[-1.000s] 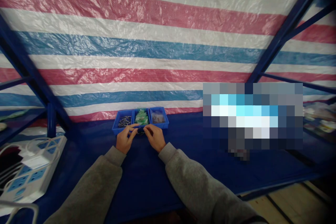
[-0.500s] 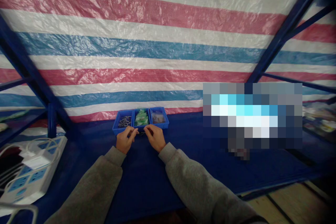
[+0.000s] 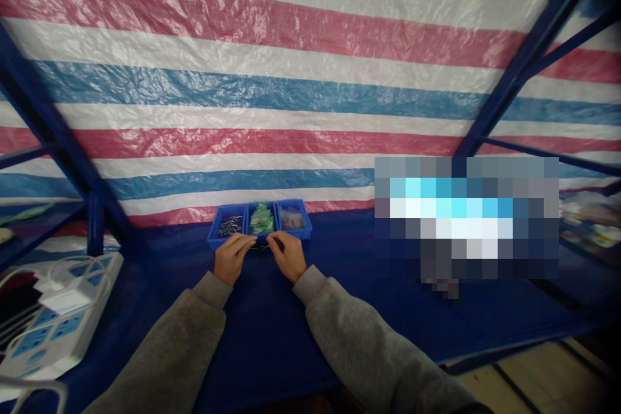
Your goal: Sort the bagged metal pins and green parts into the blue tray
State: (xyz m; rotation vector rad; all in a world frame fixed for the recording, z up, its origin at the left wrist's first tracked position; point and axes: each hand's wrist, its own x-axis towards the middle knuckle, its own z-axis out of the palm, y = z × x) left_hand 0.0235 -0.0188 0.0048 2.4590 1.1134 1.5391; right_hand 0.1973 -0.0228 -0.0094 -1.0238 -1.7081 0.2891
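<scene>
My left hand point(image 3: 231, 257) and my right hand point(image 3: 289, 254) rest close together on the dark blue table point(image 3: 272, 323), just in front of three small blue bins. Both hands have their fingers pinched toward each other over a small dark item point(image 3: 261, 247) between them, too small to name. The left bin point(image 3: 228, 226) holds several metal pins, the middle bin point(image 3: 261, 220) holds green pieces, and the right bin point(image 3: 292, 218) holds brownish-grey parts.
A white and blue power strip point(image 3: 53, 323) with cables lies at the left edge. Dark blue frame posts point(image 3: 94, 223) stand at left and right. A striped red, white and blue tarp point(image 3: 291, 77) hangs behind. A blurred patch point(image 3: 466, 220) covers the right.
The hands have barely shifted; the fingertips stay pinched together in front of the bins. The view has tilted very slightly.
</scene>
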